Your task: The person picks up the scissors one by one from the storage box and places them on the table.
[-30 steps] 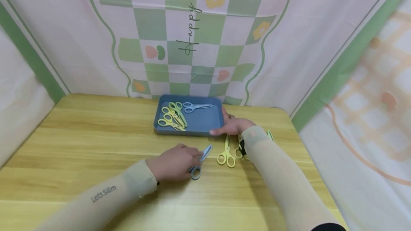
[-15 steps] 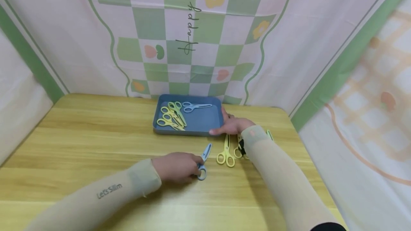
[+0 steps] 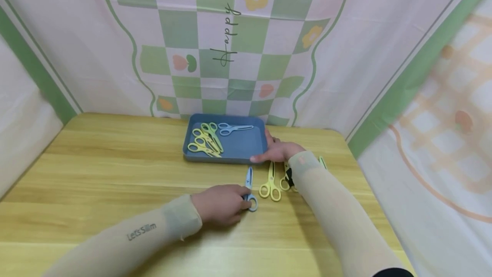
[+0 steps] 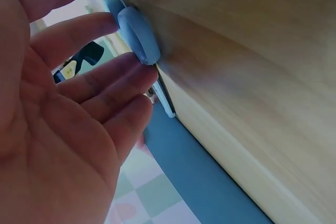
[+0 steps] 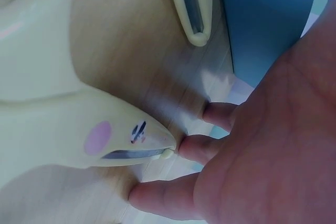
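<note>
The left hand has its fingertips on the blue scissors, whether pinching cannot be told. Just right of it lie yellow scissors, then a second yellow pair partly blocked by the right sleeve. Beyond, the right hand, fingers spread, touches the tray, with four other scissors left of it.

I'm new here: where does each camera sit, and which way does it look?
Head: on the person's head, facing forward and down at the table; sleeves, left hand and right hand show.
Left wrist: on that wrist, facing blue scissors at the fingertips; left palm shows.
Right wrist: on that wrist, facing yellow scissors; right palm shows.
Shared: head and left wrist show the same blue scissors; both wrist views catch the tray.
</note>
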`<state>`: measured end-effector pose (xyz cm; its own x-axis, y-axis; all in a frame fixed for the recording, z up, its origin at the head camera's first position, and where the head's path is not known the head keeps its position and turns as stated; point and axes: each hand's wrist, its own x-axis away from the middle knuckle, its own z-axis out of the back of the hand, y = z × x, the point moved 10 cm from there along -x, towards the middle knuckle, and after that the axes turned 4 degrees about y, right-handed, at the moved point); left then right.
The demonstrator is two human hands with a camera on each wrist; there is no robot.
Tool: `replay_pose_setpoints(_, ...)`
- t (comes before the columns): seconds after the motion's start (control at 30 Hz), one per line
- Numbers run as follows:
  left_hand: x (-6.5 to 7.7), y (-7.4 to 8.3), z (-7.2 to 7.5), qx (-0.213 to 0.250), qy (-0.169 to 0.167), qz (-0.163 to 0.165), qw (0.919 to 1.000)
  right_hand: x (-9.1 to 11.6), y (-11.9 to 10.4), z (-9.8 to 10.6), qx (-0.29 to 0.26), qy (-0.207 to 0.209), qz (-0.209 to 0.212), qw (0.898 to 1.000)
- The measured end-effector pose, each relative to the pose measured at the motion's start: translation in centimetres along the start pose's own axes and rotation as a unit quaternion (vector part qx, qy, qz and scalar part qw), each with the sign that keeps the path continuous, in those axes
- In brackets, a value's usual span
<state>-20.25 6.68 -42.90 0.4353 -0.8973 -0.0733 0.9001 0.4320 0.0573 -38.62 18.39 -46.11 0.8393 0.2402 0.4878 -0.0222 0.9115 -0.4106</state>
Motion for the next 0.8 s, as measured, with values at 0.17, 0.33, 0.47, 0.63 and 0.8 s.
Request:
replay_pose_setpoints(0.17, -0.39, 0.0, -0.11, 0.0, 0.002, 0.013, 0.9999, -0.03, 0.03, 0.01, -0.004, -0.001, -0.001, 1.0)
replay_pose_setpoints(0.33, -0.63, 0.03, -0.22, -0.005, 0.006, 0.021, 0.9997, -0.23, 0.16, -0.02, -0.002, -0.002, -0.003, 1.0)
replay_pose_setpoints(0.47, -0.79, 0.11, -0.31, -0.007, 0.008, 0.025, 0.9996, -0.34, 0.21, -0.14, -0.004, -0.004, -0.002, 1.0)
replay_pose_setpoints(0.63, -0.91, 0.19, -0.37, -0.009, 0.006, 0.031, 0.9995, -0.12, 0.04, -0.08, -0.011, -0.001, 0.0, 1.0)
replay_pose_setpoints(0.8, -0.89, 0.27, -0.36, -0.009, -0.004, 0.033, 0.9994, 0.0, -0.07, -0.03, -0.009, 0.001, 0.003, 1.0)
